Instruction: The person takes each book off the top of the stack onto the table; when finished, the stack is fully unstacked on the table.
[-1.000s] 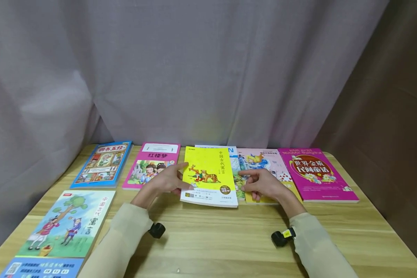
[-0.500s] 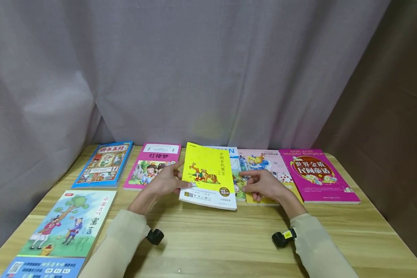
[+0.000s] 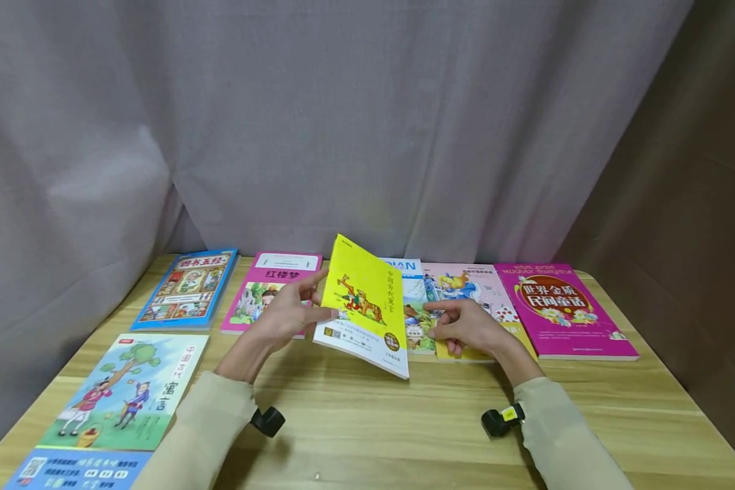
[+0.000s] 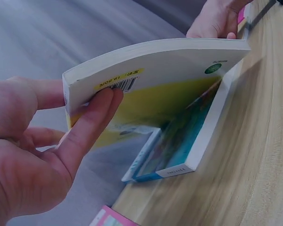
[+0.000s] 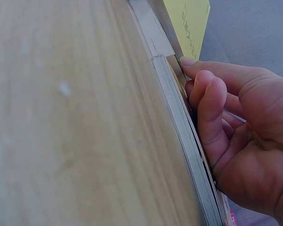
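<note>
My left hand (image 3: 282, 316) pinches the left edge of a yellow paperback book (image 3: 364, 289), thumb on the front cover and fingers behind. The book is tilted, its left side raised over a blue-and-white book (image 3: 421, 320). In the left wrist view, the yellow book's back cover shows a barcode (image 4: 125, 84), with fingers (image 4: 80, 129) against it. My right hand (image 3: 465, 323) rests over the lower part of a pink-and-yellow book (image 3: 486, 282). Its index finger points at the blue-and-white book's right edge, and the other fingers are loosely bent in the right wrist view.
A magenta book (image 3: 563, 309) lies at the right of the back row. To the left are a pink book (image 3: 251, 309) and a blue book (image 3: 190, 289). A green-and-blue book (image 3: 122, 395) lies front left on the wooden table (image 3: 367, 435). A grey curtain (image 3: 367, 122) hangs behind.
My left hand has lifted the yellow book's left side and tilted it to the right, uncovering more of the blue-and-white book. My right hand stays in about the same place.
</note>
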